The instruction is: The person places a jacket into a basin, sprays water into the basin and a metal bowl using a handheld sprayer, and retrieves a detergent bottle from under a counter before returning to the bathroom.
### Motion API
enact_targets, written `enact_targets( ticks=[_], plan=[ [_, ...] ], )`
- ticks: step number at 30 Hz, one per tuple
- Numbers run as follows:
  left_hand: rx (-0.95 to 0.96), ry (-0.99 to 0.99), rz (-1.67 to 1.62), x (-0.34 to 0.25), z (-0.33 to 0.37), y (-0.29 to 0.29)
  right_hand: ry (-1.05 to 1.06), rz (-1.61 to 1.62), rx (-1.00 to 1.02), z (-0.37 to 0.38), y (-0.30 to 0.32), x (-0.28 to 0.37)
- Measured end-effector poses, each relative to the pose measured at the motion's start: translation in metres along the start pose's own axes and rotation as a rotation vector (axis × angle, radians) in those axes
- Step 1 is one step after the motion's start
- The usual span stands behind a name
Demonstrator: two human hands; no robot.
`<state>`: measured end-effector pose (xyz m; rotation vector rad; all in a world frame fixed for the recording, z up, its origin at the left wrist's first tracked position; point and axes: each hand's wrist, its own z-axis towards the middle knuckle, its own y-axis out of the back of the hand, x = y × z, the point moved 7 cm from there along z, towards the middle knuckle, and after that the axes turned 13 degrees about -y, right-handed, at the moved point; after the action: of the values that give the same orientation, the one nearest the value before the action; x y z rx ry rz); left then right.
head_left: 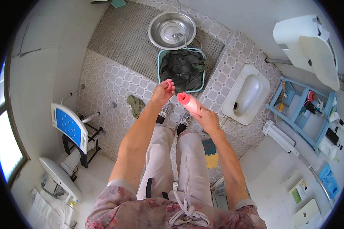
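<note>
My right hand (210, 121) is wrapped round a pink bottle (191, 104), tilted so that its open red-pink neck points up and to the left. In my left hand (160, 95) is a small pink cap (168, 84), held between curled fingers just left of the bottle's mouth; the two are apart. Beyond my hands, on the floor, stands a light-blue square basin (202, 82) filled with dark clothes (182, 68). A round steel basin (156, 36) stands behind it, with a shower head (177, 36) on a hose lying over it.
A crumpled olive cloth (135, 106) lies on the tiles left of my feet. To the right is a squat toilet (252, 89), with a blue shelf (300, 114) beyond it. A blue fold-down seat (70, 126) and a washbasin (59, 177) are at the left wall.
</note>
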<state>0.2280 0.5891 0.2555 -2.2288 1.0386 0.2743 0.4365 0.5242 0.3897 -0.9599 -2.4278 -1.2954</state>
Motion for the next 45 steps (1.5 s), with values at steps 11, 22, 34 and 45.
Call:
enact_targets(
  ticks=[11,22,34,45],
  plan=[
    [0.075,0.147,-0.156,0.058,0.128,0.020,-0.227,-0.122,0.036,0.069,-0.067,-0.009],
    [0.059,0.171,-0.293,0.059,0.169,0.049,-0.249,0.112,-0.073,0.093,-0.111,-0.031],
    [-0.089,-0.095,0.481,0.007,0.252,0.103,-0.230,0.342,-0.100,0.095,-0.146,-0.062],
    [0.306,-0.790,2.341,0.072,0.332,0.069,-0.263,0.387,-0.096,0.081,-0.194,-0.125]
  ],
)
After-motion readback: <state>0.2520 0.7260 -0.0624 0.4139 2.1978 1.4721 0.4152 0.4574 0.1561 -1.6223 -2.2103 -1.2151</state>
